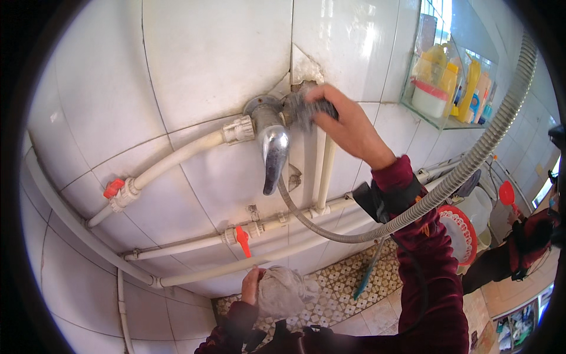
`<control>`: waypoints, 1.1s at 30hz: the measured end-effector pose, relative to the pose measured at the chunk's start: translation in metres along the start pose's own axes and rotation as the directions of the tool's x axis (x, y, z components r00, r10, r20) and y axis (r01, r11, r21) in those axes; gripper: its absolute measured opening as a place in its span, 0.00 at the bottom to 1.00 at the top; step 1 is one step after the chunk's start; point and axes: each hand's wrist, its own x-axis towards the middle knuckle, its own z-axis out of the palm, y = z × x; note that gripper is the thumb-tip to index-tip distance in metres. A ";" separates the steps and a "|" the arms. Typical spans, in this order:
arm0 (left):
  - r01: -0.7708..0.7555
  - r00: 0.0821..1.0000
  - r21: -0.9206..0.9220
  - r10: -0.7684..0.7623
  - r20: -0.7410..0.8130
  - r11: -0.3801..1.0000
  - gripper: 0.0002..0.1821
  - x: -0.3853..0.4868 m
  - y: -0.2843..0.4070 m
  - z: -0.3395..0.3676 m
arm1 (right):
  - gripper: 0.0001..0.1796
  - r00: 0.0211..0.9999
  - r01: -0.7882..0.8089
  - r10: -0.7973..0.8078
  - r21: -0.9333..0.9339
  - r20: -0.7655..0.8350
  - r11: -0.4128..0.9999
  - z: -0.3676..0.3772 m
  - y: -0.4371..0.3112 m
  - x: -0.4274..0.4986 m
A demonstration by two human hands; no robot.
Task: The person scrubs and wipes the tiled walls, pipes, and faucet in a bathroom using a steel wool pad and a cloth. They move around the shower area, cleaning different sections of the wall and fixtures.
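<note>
My right hand (pixel 349 126) grips a grey and black scrubber (pixel 319 106), blurred, against the right-hand pipe joint of a wall-mounted shower mixer tap. The chrome lever (pixel 275 152) of this mixer tap points downward. A metal shower hose (pixel 305 223) loops from beneath the tap, passing in front of my right forearm. Low down, my left hand (pixel 252 285) holds a bunched greyish cloth (pixel 285 290), apart from the wall. Part of the right-hand joint is hidden behind the scrubber and my fingers.
White pipes with red-handled valves (pixel 242 241) run along the tiled wall. A glass corner shelf (pixel 442 121) carries several bottles. At right, a person (pixel 526 248) holds a red scoop (pixel 507 194) near a red-rimmed basin (pixel 471 239). A teal-handled tool (pixel 363 283) leans over the patterned floor (pixel 327 312).
</note>
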 end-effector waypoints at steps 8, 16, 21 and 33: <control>-0.029 1.000 -0.041 0.030 0.001 0.999 0.30 -0.011 0.008 0.001 | 0.12 0.991 0.073 -0.089 -0.157 -0.098 0.985 0.010 0.000 0.000; -0.046 0.999 0.003 0.046 0.024 0.999 0.29 -0.010 0.005 -0.012 | 0.11 0.994 -0.106 0.105 0.030 0.043 0.994 -0.001 -0.009 0.001; -0.042 0.999 -0.012 0.042 0.009 0.999 0.28 -0.006 0.001 -0.016 | 0.14 0.900 0.432 -0.400 -0.456 0.171 0.778 0.001 0.006 -0.014; 0.011 0.999 -0.086 -0.015 -0.050 0.996 0.28 0.002 -0.023 -0.055 | 0.17 0.929 0.364 -0.360 -0.381 0.083 0.850 0.000 0.014 -0.018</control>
